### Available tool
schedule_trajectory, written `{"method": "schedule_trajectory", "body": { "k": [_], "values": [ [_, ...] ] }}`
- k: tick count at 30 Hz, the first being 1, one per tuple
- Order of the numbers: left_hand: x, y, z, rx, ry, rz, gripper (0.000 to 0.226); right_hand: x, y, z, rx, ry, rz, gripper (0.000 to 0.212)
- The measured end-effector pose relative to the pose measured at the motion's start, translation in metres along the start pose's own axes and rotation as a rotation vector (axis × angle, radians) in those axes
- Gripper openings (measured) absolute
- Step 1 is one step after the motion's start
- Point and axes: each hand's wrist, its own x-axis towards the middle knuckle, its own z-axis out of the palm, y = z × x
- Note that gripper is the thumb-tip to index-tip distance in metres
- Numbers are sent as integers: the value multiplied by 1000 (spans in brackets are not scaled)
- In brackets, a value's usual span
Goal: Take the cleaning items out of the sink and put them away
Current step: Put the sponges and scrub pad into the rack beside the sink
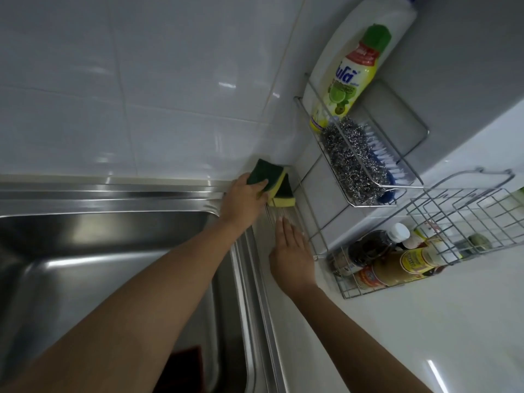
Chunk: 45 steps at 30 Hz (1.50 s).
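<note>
White tiles back a steel sink [85, 251] and a white desk [425, 336]. At the sink's far right corner, the left hand [243, 201] closes its fingers [262, 187] on a green-and-yellow sponge [265, 177], set against a second sponge [283, 195] on a wire rack [309, 222]. Nearby, the right hand [292, 258] lies flat and empty, fingers spread. Above, a caddy [408, 171] holds steel wool [351, 163], a brush [382, 160] and a bottle [348, 80].

sink [113, 251] left | wire rack [368, 171] right | sponges [279, 191] between
</note>
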Motion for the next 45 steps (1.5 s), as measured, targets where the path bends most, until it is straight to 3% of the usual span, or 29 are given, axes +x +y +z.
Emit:
{"method": "schedule_trajectory", "body": {
  "k": [11, 19, 29, 39, 45],
  "values": [
    [20, -2, 6, 93, -120, 89, 48, 0, -8, 2, -55, 63, 32, 62],
    [36, 13, 23, 125, -114, 75, 39, 3, -10, -1, -54, 40, 44, 63],
    [44, 22, 40, 110, 17, 69, 33, 4, -10, 2, -24, 59, 52, 63],
    [49, 8, 40, 386, -15, 218, 30, 4, -9, 5, -28, 59, 45, 65],
    [52, 6, 41, 369, -20, 109, 36, 4, -8, 7, -7, 57, 47, 65]
  ]
}}
